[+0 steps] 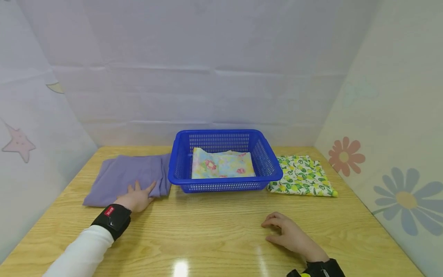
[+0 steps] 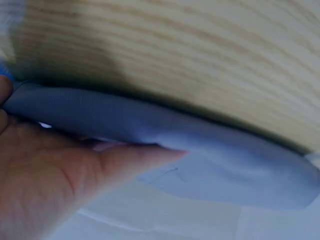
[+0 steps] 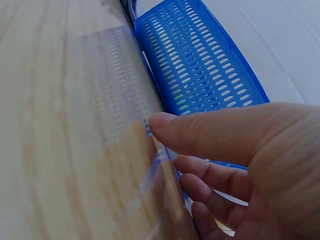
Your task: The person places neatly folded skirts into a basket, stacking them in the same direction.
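Note:
In the head view, my left hand [image 1: 135,199] rests with spread fingers on the near right part of a folded purple cloth [image 1: 128,175]. The left wrist view shows my thumb [image 2: 145,159] lying against the folded edge of that cloth [image 2: 215,145]. My right hand [image 1: 290,234] is over the table in front, right of the middle, holding nothing, its fingers loosely bent. In the right wrist view, thumb and fingers are apart, with the blue basket [image 3: 195,60] beyond them. A folded floral cloth [image 1: 223,163] lies inside the basket.
The blue plastic basket [image 1: 225,179] stands at the back middle of the wooden table [image 1: 204,227]. Right of it lies a folded lemon-print cloth [image 1: 301,177]. A white sheet [image 1: 214,77] hangs behind, with patterned sheets at both sides.

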Action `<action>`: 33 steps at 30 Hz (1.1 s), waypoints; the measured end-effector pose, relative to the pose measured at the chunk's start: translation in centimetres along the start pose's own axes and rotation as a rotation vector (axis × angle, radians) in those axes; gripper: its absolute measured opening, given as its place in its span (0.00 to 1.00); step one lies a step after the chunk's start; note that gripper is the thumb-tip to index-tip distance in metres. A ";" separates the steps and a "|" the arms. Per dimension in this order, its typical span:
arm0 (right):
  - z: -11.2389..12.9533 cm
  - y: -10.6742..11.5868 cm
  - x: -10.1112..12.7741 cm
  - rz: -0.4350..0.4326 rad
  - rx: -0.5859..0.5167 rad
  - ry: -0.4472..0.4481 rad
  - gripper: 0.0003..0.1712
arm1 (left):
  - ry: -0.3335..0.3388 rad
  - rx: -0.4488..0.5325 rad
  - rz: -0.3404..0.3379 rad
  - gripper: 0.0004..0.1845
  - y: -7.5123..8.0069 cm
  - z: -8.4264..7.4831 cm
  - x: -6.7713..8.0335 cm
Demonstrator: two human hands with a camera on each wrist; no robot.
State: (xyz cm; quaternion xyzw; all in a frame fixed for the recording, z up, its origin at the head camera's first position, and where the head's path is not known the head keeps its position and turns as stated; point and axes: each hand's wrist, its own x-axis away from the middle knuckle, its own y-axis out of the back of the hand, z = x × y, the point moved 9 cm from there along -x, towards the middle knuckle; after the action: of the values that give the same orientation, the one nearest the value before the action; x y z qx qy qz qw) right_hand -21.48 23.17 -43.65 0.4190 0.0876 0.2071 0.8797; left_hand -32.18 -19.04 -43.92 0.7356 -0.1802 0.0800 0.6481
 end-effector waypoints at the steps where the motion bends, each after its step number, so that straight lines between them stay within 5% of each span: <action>1: 0.0 0.0 0.0 -0.001 -0.003 -0.001 0.15 | -0.005 -0.001 0.006 0.31 0.0 0.0 0.2; 33: -0.1 0.1 0.0 -0.013 -0.008 -0.018 0.14 | -0.068 0.002 -0.026 0.32 -3.0 -0.9 5.7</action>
State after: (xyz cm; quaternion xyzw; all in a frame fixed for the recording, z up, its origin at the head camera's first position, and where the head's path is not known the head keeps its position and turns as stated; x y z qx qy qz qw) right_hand -21.52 23.29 -43.58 0.4168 0.0816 0.1979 0.8834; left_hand -25.71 -18.78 -44.57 0.7410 -0.1925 0.0468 0.6417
